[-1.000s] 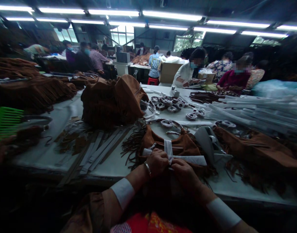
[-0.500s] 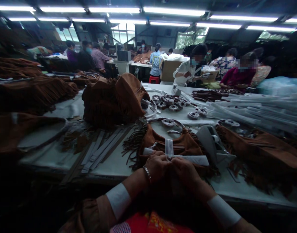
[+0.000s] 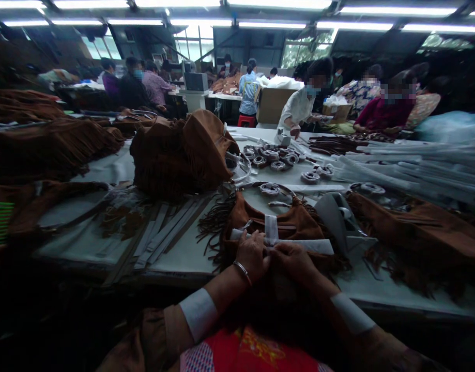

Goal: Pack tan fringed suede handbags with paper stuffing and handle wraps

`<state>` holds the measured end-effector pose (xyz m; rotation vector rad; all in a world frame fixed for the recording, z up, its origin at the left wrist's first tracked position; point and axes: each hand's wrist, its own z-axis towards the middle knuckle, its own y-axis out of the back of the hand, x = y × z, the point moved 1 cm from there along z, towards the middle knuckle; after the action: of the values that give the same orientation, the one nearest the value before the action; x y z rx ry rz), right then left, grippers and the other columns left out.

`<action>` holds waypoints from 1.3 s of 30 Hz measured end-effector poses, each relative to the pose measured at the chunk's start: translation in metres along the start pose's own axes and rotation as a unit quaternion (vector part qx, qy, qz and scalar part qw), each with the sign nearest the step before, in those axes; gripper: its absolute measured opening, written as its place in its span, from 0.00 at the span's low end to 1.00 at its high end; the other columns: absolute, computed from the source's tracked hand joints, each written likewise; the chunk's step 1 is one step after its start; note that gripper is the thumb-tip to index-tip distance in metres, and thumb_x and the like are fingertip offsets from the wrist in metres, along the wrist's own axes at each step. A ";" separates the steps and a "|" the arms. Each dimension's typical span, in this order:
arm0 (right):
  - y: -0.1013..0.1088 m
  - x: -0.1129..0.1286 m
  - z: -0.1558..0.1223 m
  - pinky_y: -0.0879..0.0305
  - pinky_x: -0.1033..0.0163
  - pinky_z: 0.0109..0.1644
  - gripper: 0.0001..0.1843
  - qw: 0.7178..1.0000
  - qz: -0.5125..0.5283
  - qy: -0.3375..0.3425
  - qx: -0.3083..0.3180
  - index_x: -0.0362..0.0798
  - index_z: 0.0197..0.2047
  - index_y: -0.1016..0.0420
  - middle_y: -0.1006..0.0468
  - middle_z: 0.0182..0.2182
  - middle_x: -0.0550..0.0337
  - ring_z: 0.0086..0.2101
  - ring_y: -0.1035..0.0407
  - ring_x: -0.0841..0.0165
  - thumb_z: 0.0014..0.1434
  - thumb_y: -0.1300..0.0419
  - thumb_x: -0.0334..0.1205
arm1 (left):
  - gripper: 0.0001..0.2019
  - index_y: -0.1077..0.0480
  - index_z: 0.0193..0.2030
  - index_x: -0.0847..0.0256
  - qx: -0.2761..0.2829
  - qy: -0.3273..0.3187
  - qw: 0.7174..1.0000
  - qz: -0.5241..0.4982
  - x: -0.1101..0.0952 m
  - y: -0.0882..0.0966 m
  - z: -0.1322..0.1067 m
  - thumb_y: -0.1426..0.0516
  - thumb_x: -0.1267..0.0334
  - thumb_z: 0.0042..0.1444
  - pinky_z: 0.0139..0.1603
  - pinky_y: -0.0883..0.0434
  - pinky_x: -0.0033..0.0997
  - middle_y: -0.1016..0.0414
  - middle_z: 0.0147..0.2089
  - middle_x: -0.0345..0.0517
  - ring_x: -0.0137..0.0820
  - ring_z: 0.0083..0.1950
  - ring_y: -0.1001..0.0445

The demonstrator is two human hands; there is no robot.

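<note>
A brown fringed bag [image 3: 299, 219] lies at the table's front edge before me. Across its front runs a long white wrapped piece [image 3: 312, 246], crossed by an upright translucent white strip [image 3: 271, 227]. My left hand [image 3: 253, 256], with a silver bangle at the wrist, rests on the wrapped piece, its fingertips and thumb closed on the strip near the crossing. Close beside it, my right hand [image 3: 293, 262] pinches the same strip, its fingertips almost meeting the left thumb. The exact grip point is partly hidden by the fingers.
A grey tape dispenser [image 3: 336, 219] stands right of the bag. More brown bags lie at right [image 3: 419, 222] and behind [image 3: 183, 155]. Flat strips [image 3: 169, 232] lie at left. Wrapped coils [image 3: 278, 155] and long white pieces [image 3: 411, 165] lie farther back. A co-worker [image 3: 299, 106] leans over the table.
My left hand has turned, its fingers now reaching more upward over the wrapped piece. The right fingers stay at the crossing. The co-worker opposite has lowered a hand to the table. The view has tilted slightly.
</note>
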<state>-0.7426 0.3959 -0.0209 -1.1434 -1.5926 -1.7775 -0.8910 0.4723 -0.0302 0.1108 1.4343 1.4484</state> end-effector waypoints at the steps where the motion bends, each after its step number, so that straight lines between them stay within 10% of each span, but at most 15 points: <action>1: 0.000 0.000 0.000 0.37 0.64 0.35 0.16 1.000 -0.004 0.003 0.002 0.45 0.28 0.21 0.21 0.26 0.60 0.28 0.31 0.67 0.58 0.41 0.48 | 0.26 0.34 0.59 0.65 0.000 0.006 1.000 -0.002 0.000 0.000 0.000 0.38 0.63 0.53 0.72 0.50 0.57 0.25 0.58 0.59 0.46 0.65 0.32; 10: 0.016 -0.005 -0.011 0.32 0.59 0.46 0.14 1.000 0.024 -0.004 0.011 0.47 0.42 0.19 0.17 0.39 0.56 0.39 0.25 0.61 0.58 0.41 0.44 | 0.27 0.33 0.59 0.65 0.021 0.040 0.999 0.002 -0.007 0.004 0.005 0.37 0.64 0.52 0.73 0.51 0.54 0.24 0.58 0.57 0.44 0.63 0.29; 39: -0.006 -0.013 -0.026 0.34 0.61 0.39 0.07 0.968 -0.185 0.089 -0.144 0.48 0.35 0.29 0.22 0.31 0.57 0.32 0.28 0.64 0.63 0.45 0.40 | 0.27 0.35 0.57 0.66 0.002 0.101 0.995 0.014 -0.011 -0.002 0.012 0.36 0.65 0.50 0.69 0.44 0.55 0.20 0.43 0.53 0.45 0.53 0.23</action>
<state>-0.7473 0.3697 -0.0344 -0.8087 -1.5500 -2.3450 -0.8770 0.4727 -0.0221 -0.0133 1.6038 1.5136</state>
